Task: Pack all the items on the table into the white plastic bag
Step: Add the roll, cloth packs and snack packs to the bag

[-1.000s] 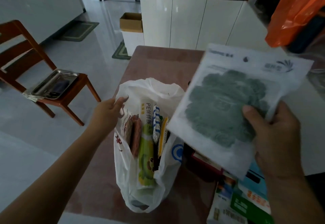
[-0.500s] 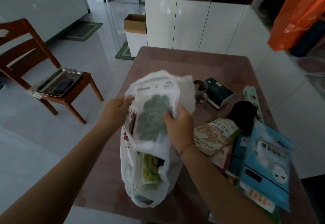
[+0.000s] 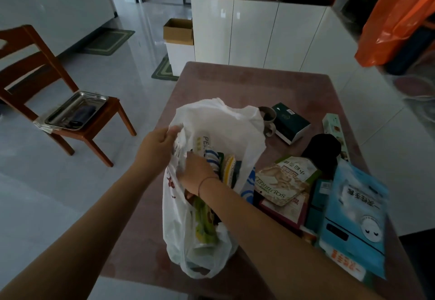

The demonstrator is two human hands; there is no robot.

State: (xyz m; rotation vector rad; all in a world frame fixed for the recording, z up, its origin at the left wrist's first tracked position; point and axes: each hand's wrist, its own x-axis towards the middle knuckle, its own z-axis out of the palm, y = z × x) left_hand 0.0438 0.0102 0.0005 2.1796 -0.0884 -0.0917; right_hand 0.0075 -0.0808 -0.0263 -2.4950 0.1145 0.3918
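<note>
The white plastic bag [image 3: 219,120] stands open on the pink table [image 3: 235,83], with several packets upright inside, among them a green-and-white roll box [image 3: 204,226]. My left hand [image 3: 157,149] grips the bag's left rim and holds the mouth open. My right hand [image 3: 196,173] reaches down into the mouth on the left side, and its fingers are hidden behind the bag film. The scrubber packet is out of sight inside the bag. Right of the bag lie a snack pouch [image 3: 282,179], a blue packet [image 3: 353,217], a black item [image 3: 323,151], a dark green box [image 3: 290,123] and a mug [image 3: 268,117].
A long pale box [image 3: 334,132] lies near the table's right edge. A wooden chair [image 3: 30,68] carrying a metal tray [image 3: 75,110] stands on the floor at left. White cabinets [image 3: 259,33] and a cardboard box [image 3: 179,31] are beyond the table; an orange bag [image 3: 395,24] hangs at right.
My right hand carried the scrubber packet from the right over to the bag and pushed it down inside. My left hand kept its grip on the bag's rim.
</note>
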